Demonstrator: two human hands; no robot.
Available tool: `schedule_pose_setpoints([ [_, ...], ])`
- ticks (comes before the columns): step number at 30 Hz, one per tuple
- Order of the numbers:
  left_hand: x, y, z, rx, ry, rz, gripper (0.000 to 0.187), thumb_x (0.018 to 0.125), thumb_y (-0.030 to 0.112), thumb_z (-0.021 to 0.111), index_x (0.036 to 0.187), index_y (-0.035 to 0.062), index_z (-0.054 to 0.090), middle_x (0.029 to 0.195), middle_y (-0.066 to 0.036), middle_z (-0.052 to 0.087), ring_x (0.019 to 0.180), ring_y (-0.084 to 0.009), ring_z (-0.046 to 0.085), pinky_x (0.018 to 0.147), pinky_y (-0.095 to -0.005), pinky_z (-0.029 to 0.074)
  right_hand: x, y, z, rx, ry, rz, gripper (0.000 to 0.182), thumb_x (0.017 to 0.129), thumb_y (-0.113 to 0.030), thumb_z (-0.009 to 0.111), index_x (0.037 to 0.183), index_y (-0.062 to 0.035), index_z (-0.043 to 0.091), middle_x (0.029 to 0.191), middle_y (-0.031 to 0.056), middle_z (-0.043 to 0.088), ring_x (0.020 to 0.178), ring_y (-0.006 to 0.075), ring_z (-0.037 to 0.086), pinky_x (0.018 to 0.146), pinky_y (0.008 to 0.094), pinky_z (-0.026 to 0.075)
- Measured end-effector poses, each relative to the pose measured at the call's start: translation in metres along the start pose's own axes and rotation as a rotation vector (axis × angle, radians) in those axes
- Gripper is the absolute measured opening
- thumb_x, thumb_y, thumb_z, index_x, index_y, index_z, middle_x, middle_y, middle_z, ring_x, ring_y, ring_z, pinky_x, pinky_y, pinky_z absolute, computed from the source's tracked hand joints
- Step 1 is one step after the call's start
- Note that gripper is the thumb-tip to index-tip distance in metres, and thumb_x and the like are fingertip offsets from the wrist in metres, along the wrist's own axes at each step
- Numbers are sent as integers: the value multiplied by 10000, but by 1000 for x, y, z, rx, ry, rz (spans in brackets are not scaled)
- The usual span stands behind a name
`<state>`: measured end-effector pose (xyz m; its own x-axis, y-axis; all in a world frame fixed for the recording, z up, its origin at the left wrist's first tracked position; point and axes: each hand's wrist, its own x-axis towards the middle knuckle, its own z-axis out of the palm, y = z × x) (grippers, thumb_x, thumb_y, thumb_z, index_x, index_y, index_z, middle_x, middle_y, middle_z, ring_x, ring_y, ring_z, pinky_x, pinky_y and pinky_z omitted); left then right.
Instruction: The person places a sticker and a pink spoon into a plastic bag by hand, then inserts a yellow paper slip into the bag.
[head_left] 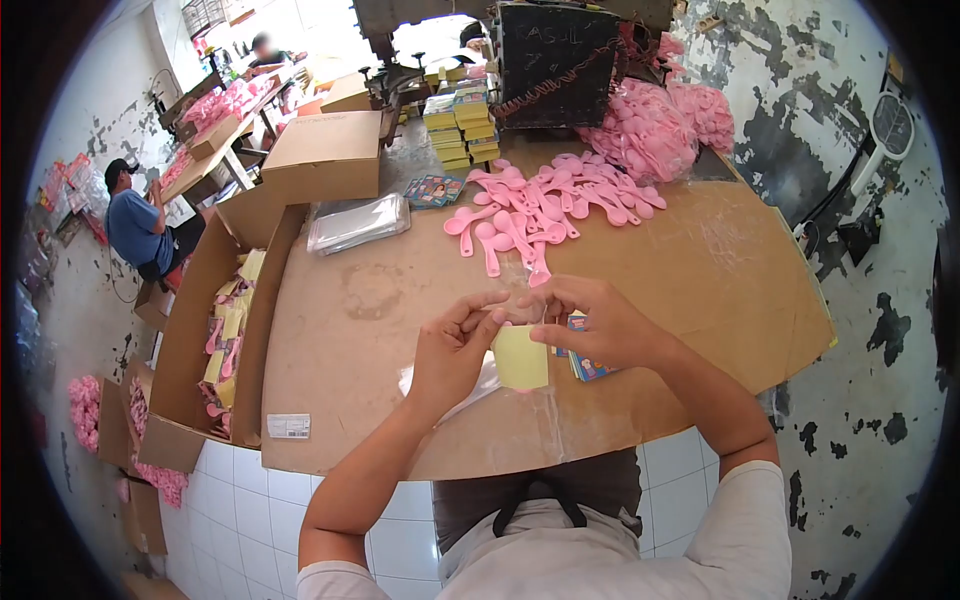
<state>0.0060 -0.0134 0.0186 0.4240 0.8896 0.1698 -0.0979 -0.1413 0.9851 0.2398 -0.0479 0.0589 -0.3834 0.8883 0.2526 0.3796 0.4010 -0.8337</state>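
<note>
Both hands, left (452,352) and right (592,322), pinch a yellow card (521,357), probably inside a clear bag (470,385); keep edges aligned.

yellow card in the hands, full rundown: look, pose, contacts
The yellow card is a plain, pale yellow rectangle, seemingly thin paper or card, with no print visible on the side shown. It hangs upright in portrait pose, just above the cardboard-covered table. It appears to sit inside a clear plastic sleeve that trails down to the left. The left hand and right hand pinch it along its top edge. A stack of printed cards lies just behind it to the right.
</note>
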Motion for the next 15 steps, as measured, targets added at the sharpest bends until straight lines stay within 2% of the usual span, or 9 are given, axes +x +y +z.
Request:
schedule_pose_setpoints([
  [2,1,0,-4,-46,-9,-17,315,1061,129,628,1323,-45,631,1048,-131,778,968,-127,714,867,-279,588,7,20,5,161,14,75,219,957,-112,749,1112,33,695,967,62,720,878,103,672,792,276,557],
  [5,2,-1,-4,-67,-25,13,325,1052,132,642,1323,-47,632,1060,-134,772,969,-146,729,875,-304,606,10,22,2,355,6,169,168,963,-77,740,1089,23,692,980,56,720,890,102,676,801,274,559],
  [15,5,-12,-8,-96,-12,-56,232,1021,102,683,1202,-38,726,1070,-106,771,968,-147,730,874,-320,618,4,35,-3,495,32,150,125,974,-39,717,1082,22,697,994,44,715,935,104,678,855,278,558],
])
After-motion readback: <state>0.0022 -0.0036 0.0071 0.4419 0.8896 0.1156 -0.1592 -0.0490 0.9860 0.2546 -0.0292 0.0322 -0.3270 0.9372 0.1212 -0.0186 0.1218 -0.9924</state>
